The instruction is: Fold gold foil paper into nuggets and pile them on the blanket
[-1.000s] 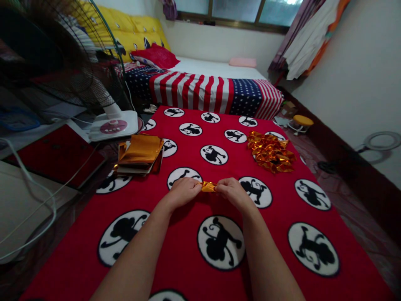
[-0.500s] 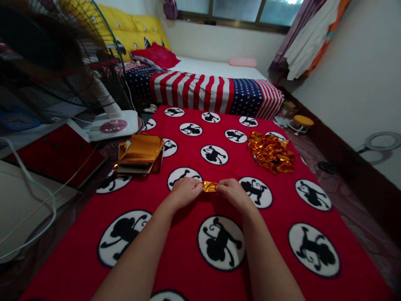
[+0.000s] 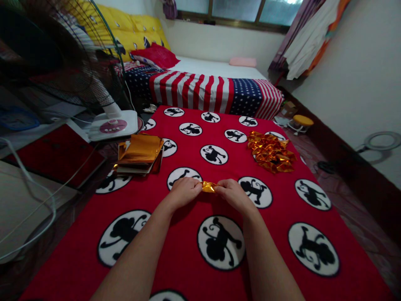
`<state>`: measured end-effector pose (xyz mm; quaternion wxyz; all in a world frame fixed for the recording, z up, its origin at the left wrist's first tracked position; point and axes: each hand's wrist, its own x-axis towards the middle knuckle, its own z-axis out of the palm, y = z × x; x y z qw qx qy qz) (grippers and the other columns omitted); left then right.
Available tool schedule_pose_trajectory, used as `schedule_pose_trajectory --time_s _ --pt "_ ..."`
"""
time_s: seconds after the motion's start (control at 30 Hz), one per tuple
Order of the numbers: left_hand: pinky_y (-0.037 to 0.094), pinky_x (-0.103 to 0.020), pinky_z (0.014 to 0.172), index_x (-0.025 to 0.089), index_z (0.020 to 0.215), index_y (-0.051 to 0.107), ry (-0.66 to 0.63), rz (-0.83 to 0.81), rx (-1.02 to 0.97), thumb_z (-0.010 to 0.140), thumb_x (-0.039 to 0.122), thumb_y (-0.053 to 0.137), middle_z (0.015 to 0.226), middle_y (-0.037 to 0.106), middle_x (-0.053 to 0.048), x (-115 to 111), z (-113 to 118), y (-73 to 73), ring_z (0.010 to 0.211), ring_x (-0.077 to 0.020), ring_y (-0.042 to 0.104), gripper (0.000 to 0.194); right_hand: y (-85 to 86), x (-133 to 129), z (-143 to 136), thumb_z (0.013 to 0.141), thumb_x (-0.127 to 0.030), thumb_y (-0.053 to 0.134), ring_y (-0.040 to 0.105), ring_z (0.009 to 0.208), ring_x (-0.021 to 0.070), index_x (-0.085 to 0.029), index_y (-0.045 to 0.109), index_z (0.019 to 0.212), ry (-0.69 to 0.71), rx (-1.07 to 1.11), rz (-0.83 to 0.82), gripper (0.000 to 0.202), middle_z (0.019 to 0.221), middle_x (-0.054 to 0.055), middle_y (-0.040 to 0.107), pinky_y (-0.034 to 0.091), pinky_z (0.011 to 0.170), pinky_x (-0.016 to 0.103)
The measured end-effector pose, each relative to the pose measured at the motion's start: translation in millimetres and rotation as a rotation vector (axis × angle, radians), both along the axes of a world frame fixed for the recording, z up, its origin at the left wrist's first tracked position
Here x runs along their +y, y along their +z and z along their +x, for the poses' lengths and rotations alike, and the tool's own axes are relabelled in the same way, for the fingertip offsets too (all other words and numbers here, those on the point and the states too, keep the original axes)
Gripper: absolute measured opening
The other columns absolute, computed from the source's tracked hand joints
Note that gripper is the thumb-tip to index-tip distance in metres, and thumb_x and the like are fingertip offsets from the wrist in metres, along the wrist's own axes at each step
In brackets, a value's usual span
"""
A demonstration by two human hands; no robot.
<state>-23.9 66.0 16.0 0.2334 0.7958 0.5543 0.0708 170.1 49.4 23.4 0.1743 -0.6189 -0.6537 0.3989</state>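
Red cloth (image 3: 178, 246), level hands (image 3: 186, 190), pinching foil (image 3: 208, 187), apparently

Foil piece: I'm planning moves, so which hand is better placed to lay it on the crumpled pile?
Right hand, probably: it pinches the foil piece on the side nearer the crumpled pile; the left hand is farther.

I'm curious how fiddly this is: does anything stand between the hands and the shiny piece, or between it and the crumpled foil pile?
Nothing visible does: the left hand and right hand pinch the foil piece at its ends. Past the right hand, no object blocks the way to the foil pile across the red cloth.
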Motion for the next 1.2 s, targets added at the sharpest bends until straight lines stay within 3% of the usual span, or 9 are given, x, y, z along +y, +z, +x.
schedule_pose_trajectory --time_s 0.27,0.47,0.7,0.9,1.2 --pt "0.032 -0.027 0.058 0.019 0.071 0.069 0.023 -0.016 0.009 0.085 0.029 0.036 0.074 0.07 -0.006 -0.6 1.2 2.5 0.069 -0.0198 0.06 0.037 -6.4 1.6 0.3 0.074 -0.028 0.05 0.041 0.049 0.0102 -0.017 0.058 0.06 -0.017 0.057 -0.015 0.019 0.051 -0.003 0.048 0.023 0.049 0.025" --pt "0.03 -0.026 0.057 0.019 0.063 0.061 0.03 -0.063 -0.151 0.088 0.033 0.032 0.067 0.063 -0.003 1.7 -3.1 1.7 0.064 -0.0165 0.054 0.041 -7.7 0.4 1.2 0.078 -0.034 0.052 0.042 0.049 0.0094 -0.018 0.051 0.058 -0.027 0.167 0.018 0.026 0.052 -0.004 0.047 0.027 0.048 0.022" --pt "0.035 -0.025 0.063 0.02 0.077 0.06 0.103 0.013 -0.298 0.093 0.037 0.03 0.072 0.064 -0.002 -0.8 -3.5 -7.7 0.068 -0.0157 0.055 0.038 -9.3 0.7 -4.0 0.074 -0.04 0.061 0.052 0.054 0.0122 -0.017 0.06 0.079 -0.211 0.377 0.181 0.024 0.067 0.001 0.061 0.039 0.05 0.022" --pt "0.035 -0.024 0.063 0.02 0.079 0.062 0.149 0.049 -0.307 0.093 0.035 0.032 0.072 0.064 -0.002 0.0 -1.4 -9.2 0.068 -0.0158 0.056 0.036 -6.9 0.0 -7.6 0.07 -0.042 0.064 0.062 0.061 0.0162 -0.018 0.058 0.087 -0.284 0.482 0.186 0.03 0.076 0.005 0.067 0.048 0.057 0.026" --pt "0.035 -0.024 0.064 0.021 0.085 0.066 0.216 0.115 -0.269 0.091 0.034 0.038 0.075 0.067 -0.003 -1.3 4.0 -13.1 0.072 -0.0164 0.06 0.031 -10.2 -2.3 -7.1 0.078 -0.031 0.057 0.058 0.062 0.0148 -0.017 0.063 0.075 -0.321 0.303 0.403 0.016 0.068 0.002 0.064 0.043 0.059 0.023"
